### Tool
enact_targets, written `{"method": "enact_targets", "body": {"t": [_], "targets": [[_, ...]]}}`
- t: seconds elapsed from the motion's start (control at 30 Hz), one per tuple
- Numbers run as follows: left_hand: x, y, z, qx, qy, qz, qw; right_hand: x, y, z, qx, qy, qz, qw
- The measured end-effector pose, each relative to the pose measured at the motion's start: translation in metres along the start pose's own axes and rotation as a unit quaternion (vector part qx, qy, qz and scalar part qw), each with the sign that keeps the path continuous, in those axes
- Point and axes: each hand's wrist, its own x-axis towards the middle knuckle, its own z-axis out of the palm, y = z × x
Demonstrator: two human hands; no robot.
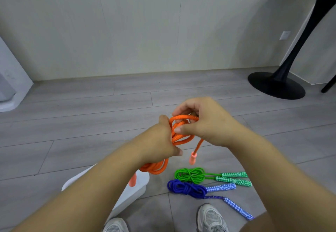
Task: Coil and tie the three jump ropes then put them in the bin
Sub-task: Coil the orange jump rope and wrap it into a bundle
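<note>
At seven o'clock from my hands sits the white bin, partly hidden under my left forearm, with one orange handle dangling over it. My left hand is closed round the middle of the orange rope, gripping the bundled loops in the air above the floor, and the lower loops sag beneath it. Just to its right, at the bundle's top, my right hand has its fingers and thumb curled on the strand I am wrapping round the coil. The other handle hangs free at five o'clock from that hand. I judge this the tying step on the last rope. If my left grip slackens while I pull the wrap tight, the sagging loops could slip out and the coil fall apart. The free handle could also swing and catch in a loop, making a tangle instead of a knot, and a loose wrap may undo itself once dropped in. On the floor at five o'clock lie the green rope and, nearer me, the blue rope, both coiled and tied but not yet in the bin. My right shoe stands close to the blue handles, so a careless step could kick them away.
</note>
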Motion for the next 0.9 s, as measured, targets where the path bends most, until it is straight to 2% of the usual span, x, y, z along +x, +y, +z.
{"method": "enact_targets", "body": {"t": [0.1,0.23,0.5,0.57,0.67,0.77,0.9], "targets": [[0.004,-0.005,0.000,-0.027,0.019,0.002,0.999,-0.003,-0.002,0.004,-0.068,0.013,-0.020,0.997],[0.001,-0.006,-0.007,-0.093,0.037,0.001,0.995,-0.006,0.000,0.006,-0.097,0.030,-0.057,0.993],[-0.008,-0.014,-0.009,-0.223,-0.001,0.016,0.975,-0.011,0.009,0.011,-0.103,0.071,-0.081,0.989],[-0.007,-0.011,-0.006,-0.238,0.003,0.010,0.971,-0.010,0.010,0.015,-0.081,0.083,-0.098,0.988],[-0.004,-0.007,-0.004,-0.225,0.050,0.010,0.973,-0.014,0.010,0.019,-0.019,0.083,-0.132,0.988],[0.001,-0.008,-0.009,-0.206,0.094,0.009,0.974,-0.020,0.009,0.020,0.051,0.071,-0.123,0.989],[0.000,-0.011,-0.018,-0.345,0.078,-0.024,0.935,-0.024,0.009,0.019,0.116,0.054,-0.097,0.987]]}}
